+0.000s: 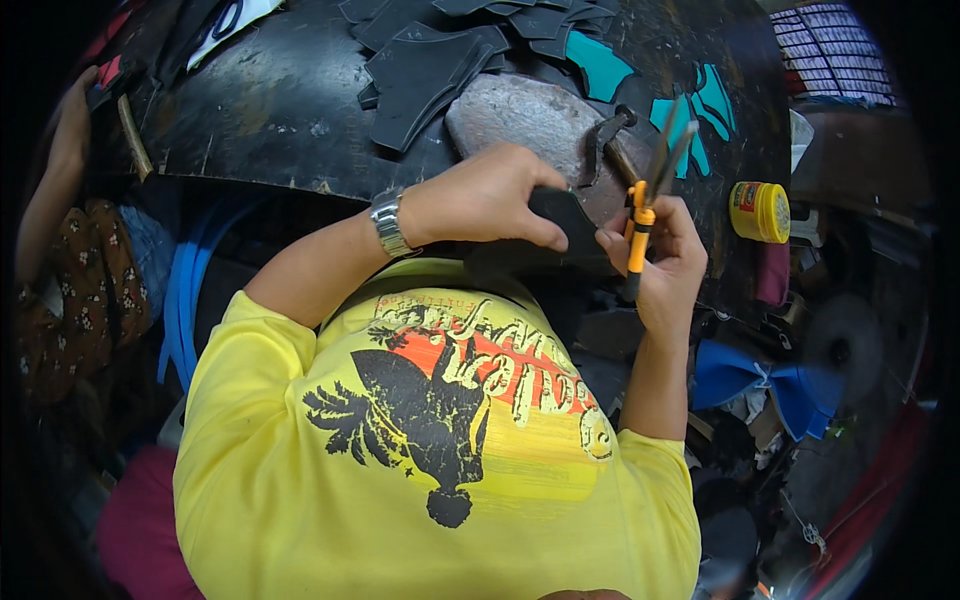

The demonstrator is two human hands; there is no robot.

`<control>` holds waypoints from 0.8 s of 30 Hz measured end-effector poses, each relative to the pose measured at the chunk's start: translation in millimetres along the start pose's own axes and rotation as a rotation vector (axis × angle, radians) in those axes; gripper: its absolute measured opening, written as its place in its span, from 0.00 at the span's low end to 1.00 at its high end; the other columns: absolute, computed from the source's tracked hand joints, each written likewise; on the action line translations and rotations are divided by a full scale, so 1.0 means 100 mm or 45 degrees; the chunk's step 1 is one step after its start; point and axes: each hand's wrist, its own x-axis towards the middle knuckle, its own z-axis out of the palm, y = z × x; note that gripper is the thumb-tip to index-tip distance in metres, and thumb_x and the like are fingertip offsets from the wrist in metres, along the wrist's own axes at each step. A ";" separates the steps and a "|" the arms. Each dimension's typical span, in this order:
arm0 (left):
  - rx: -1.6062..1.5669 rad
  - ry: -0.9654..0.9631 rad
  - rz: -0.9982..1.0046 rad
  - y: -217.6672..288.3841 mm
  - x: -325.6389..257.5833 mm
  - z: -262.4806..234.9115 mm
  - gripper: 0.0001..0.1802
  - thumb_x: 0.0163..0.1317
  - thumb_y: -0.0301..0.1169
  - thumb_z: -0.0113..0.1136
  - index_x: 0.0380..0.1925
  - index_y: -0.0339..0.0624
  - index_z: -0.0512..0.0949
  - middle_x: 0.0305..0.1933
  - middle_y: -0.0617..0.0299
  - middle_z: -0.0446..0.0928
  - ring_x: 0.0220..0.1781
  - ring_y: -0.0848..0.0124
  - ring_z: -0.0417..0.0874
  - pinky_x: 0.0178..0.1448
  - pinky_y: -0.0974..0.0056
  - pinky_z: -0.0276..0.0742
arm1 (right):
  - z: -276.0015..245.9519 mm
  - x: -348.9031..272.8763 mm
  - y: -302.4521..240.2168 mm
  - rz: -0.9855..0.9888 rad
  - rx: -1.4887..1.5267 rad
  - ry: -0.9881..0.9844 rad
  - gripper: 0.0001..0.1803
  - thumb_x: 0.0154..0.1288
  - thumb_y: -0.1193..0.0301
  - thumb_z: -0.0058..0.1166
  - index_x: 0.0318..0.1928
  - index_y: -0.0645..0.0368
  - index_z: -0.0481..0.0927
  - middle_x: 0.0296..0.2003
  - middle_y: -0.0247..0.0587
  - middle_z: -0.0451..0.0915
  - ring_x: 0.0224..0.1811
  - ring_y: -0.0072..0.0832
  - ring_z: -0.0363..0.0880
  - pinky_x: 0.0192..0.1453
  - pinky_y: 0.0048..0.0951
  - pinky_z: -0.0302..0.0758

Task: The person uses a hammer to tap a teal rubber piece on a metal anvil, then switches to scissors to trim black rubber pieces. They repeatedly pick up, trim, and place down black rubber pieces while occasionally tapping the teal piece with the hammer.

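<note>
Nearest the camera is the person's yellow printed shirt (440,450), with both forearms rising from it toward the work. The left hand (480,195), a metal watch (388,222) on its wrist, has its grip closed on a dark flat cut piece (565,215), thumb and fingers pinching its near edge and holding it up just above the front edge of the desk (280,110). The right hand (665,255) is wrapped tight around the orange handle of a utility knife (640,215), whose blade points up and away and sits right beside the piece's right edge; whether the blade actually touches the material is hard to tell, since the dark tones merge there.

The two hands are very close, so a slip of the blade along that edge could run into the left fingertips; a loose pinch could also let the piece twist and spoil the cut.

Just beyond the hands lies a rounded grey stone block (530,120) with a small dark tool resting on it. Farther back a heap of black cut pieces (430,60) spreads over the dark desk, with teal cut pieces (600,65) to the right. A yellow tin (760,212) stands at the desk's right rim. At the far left another person's arm (60,150) reaches in.
</note>
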 end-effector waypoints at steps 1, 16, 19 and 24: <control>-0.240 0.099 0.012 -0.06 -0.03 0.00 0.18 0.54 0.35 0.77 0.37 0.34 0.84 0.32 0.57 0.85 0.30 0.77 0.81 0.37 0.68 0.78 | -0.02 -0.04 0.01 0.000 -0.013 0.033 0.21 0.52 0.82 0.71 0.45 0.61 0.78 0.35 0.32 0.80 0.39 0.17 0.78 0.43 0.19 0.75; -1.391 0.351 -0.063 -0.37 -0.22 -0.15 0.20 0.58 0.24 0.71 0.50 0.31 0.79 0.45 0.55 0.85 0.40 0.73 0.87 0.47 0.69 0.86 | -0.14 -0.62 0.45 0.751 0.308 -0.599 0.33 0.46 0.58 0.78 0.49 0.63 0.79 0.32 0.33 0.79 0.29 0.18 0.78 0.34 0.18 0.74; -1.400 0.316 -0.047 -0.38 -0.21 -0.14 0.20 0.58 0.23 0.70 0.50 0.31 0.79 0.44 0.56 0.84 0.39 0.73 0.87 0.45 0.69 0.86 | -0.18 -0.61 0.42 0.761 0.312 -0.589 0.32 0.45 0.58 0.79 0.47 0.62 0.80 0.30 0.32 0.79 0.26 0.16 0.76 0.32 0.18 0.72; -1.388 0.304 -0.064 -0.38 -0.24 -0.13 0.17 0.59 0.24 0.69 0.47 0.33 0.78 0.42 0.57 0.84 0.38 0.75 0.86 0.43 0.71 0.85 | -0.22 -0.60 0.41 0.742 0.295 -0.594 0.33 0.43 0.58 0.82 0.46 0.62 0.80 0.29 0.31 0.79 0.23 0.15 0.75 0.28 0.17 0.71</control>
